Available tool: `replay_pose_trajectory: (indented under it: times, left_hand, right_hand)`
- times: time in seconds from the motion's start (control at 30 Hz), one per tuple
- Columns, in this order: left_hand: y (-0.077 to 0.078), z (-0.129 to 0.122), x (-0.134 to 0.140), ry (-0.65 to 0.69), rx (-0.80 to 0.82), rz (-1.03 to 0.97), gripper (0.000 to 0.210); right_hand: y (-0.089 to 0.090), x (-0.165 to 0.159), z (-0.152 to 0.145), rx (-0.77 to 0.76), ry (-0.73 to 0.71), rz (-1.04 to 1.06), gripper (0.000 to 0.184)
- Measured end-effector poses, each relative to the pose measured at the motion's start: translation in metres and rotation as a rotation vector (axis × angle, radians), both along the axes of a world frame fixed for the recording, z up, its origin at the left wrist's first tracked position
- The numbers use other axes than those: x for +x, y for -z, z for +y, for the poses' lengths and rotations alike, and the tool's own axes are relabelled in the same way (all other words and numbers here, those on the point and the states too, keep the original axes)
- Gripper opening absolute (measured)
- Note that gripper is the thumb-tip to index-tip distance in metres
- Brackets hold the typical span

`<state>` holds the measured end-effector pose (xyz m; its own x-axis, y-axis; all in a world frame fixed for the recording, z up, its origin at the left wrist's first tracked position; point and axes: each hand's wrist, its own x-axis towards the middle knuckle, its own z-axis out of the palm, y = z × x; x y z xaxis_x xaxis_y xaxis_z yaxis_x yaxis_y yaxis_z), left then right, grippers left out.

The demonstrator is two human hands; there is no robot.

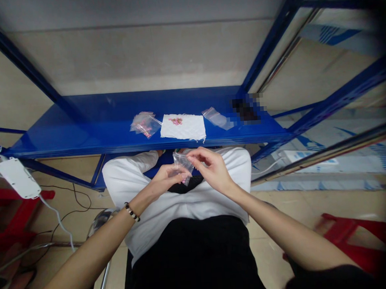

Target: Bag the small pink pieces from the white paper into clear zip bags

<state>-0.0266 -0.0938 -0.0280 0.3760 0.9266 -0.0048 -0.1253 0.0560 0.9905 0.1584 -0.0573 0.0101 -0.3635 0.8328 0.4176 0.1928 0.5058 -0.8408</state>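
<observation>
Above my lap, a small clear zip bag (182,161) is held between both hands. My left hand (169,175) is closed around its lower left side, with a bit of pink showing near the fingertips. At the bag's upper right edge, my right hand (210,164) pinches the plastic between thumb and fingers. On the blue shelf in front lies a white cloth (187,129) with a little heap of pink and brownish beads (176,121). Left of the cloth are clear bags holding pink pieces (145,124). To its right lies a flat clear bag (218,118).
The blue metal shelf (114,136) has uprights at both sides. A blurred-out dark object (246,110) sits at its right end. A white power strip (18,178) with cables hangs at the left. Red stools (349,235) stand on the floor at both sides.
</observation>
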Motion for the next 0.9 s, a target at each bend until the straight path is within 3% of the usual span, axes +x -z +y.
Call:
replay_pose_trajectory:
  times: [0.23,0.4,0.6,0.7,0.9]
  left_hand:
    - [-0.007,0.003,-0.009,-0.094,0.019,-0.084,0.050]
    - [0.000,0.009,-0.010,-0.114,0.030,-0.082,0.057]
    - [-0.005,0.006,-0.012,-0.012,0.099,0.118,0.059]
    - [-0.013,0.004,-0.013,0.011,0.110,0.094,0.050]
    - [-0.014,0.009,-0.017,-0.255,0.103,0.071,0.032]
  right_hand:
    - [0.005,0.004,0.005,-0.012,0.087,0.012,0.017]
    - [0.009,0.003,0.005,-0.053,0.131,0.054,0.018]
    - [0.008,0.000,0.001,-0.156,0.055,0.155,0.030]
    - [0.009,-0.001,0.003,-0.205,-0.045,0.177,0.039]
    - [0.012,-0.003,0.007,-0.262,-0.126,0.177,0.035]
